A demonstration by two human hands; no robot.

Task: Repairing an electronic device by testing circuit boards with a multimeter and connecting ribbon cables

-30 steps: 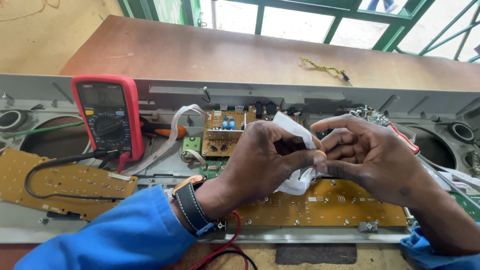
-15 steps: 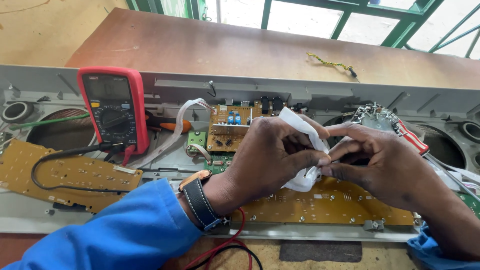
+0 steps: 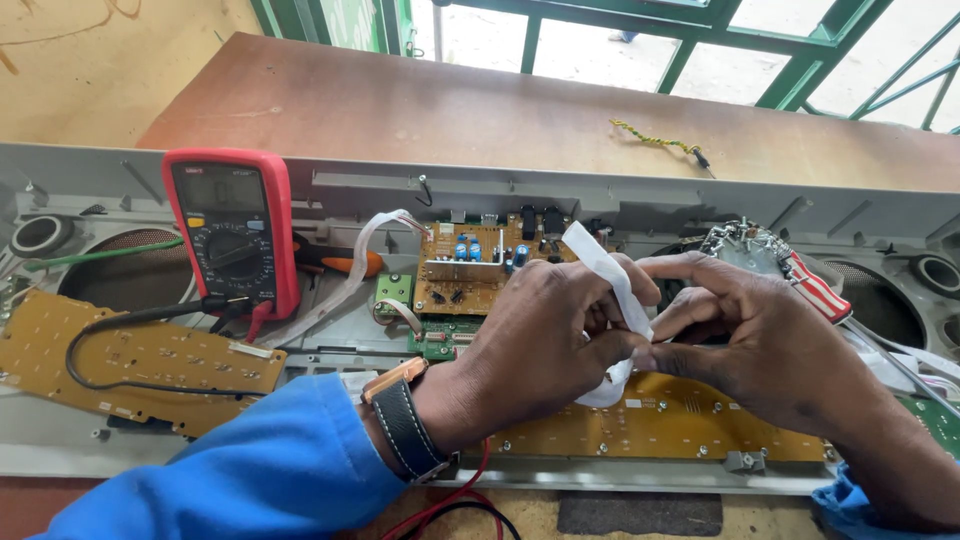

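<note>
Both my hands meet over an opened grey device case [image 3: 520, 190]. My left hand [image 3: 540, 345], with a black wristband and blue sleeve, pinches a white flat ribbon cable [image 3: 610, 270] that loops up between the fingers. My right hand [image 3: 760, 340] grips the same cable from the right, thumb against my left fingertips. Under the hands lies a long tan circuit board [image 3: 690, 430]. A smaller brown circuit board [image 3: 470, 265] with blue parts sits just behind my left hand.
A red multimeter [image 3: 232, 230] leans at the left, its black lead crossing another tan board [image 3: 120, 360]. An orange-handled tool [image 3: 345, 262] lies beside it. A red-and-white striped tool handle [image 3: 815, 285] and a screw-filled dish sit at right. Red and black wires [image 3: 450, 505] run near the front edge.
My hands have shifted slightly right and closer together, and the white cable is now folded tighter between the fingertips. The multimeter and boards have stayed put.
</note>
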